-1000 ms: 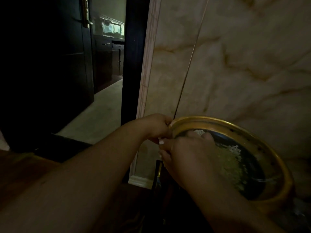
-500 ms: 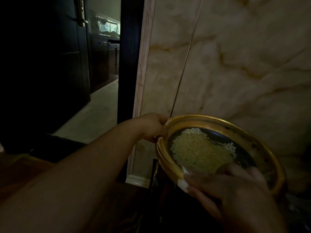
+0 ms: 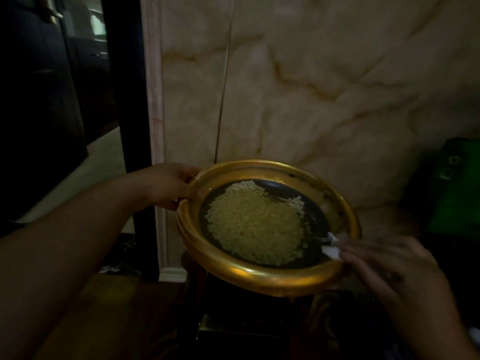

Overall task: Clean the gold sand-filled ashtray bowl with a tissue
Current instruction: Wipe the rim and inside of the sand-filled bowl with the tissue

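The gold ashtray bowl (image 3: 262,278) sits tilted toward me on a dark stand, its black inner dish holding pale yellow sand grains (image 3: 255,224). My left hand (image 3: 166,185) grips the bowl's left rim. My right hand (image 3: 392,271) is at the bowl's right front rim, fingers pinched on a small white tissue (image 3: 331,249) that presses against the inner edge there. Most of the tissue is hidden under my fingers.
A marbled beige wall (image 3: 324,87) stands close behind the bowl. A dark door frame (image 3: 127,100) and open doorway lie to the left, with pale floor beyond. A green object (image 3: 454,188) is at the right. The dark stand (image 3: 246,323) is below the bowl.
My right hand has slid with the tissue along the bowl's rim, from the left side round the front to the right. The left hand has kept its hold on the rim.
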Motion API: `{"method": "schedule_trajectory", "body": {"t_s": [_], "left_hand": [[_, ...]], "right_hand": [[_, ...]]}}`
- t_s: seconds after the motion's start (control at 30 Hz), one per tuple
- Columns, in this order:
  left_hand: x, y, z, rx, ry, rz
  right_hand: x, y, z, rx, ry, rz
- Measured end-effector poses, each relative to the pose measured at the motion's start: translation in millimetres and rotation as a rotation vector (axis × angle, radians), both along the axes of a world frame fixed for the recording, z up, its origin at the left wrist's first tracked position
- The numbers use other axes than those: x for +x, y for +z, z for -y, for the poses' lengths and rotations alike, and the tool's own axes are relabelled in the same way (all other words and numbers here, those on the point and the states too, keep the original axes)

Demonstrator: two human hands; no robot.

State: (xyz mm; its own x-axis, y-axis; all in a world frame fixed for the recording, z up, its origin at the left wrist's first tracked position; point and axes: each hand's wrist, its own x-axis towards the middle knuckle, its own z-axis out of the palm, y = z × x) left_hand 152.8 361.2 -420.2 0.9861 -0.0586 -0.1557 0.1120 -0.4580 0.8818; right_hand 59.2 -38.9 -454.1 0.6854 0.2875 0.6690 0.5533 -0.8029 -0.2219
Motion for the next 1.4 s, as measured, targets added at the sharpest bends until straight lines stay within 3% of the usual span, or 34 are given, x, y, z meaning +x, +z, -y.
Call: {"method": "schedule_trajectory", "body": {"t_s": [0.17, 0.37, 0.53, 0.77, 1.17, 1.4], "left_hand": [[2.6, -4.3, -3.1, -0.009, -0.006, 0.0], [0.3, -3.3, -0.9, -0.031, -0.018, 0.006], [-0.7, -4.4, -2.5, -0.007, -0.012, 0.013], [-5.8, -10.0, -4.1, 0.065, 0.137, 0.068], [-23.4, -5.7, 12.1, 0.272, 0.226, 0.1], [-32.8, -2.4, 15.9, 0.254, 0.254, 0.081]], "right_hand": [[48.0, 6.6, 6.3, 0.195, 0.029, -0.101], [100.7, 31.3, 7.8, 0.232, -0.175, -0.331], [145.0, 45.9, -7.5, 0.267, -0.2, -0.463], [200.5, 58.8, -38.3, 0.049, -0.278, -0.524], [264.5, 79.1, -144.2, -0.369, 0.026, -0.431], [265.7, 88.2, -197.9, -0.559, 0.282, -0.417]]}}
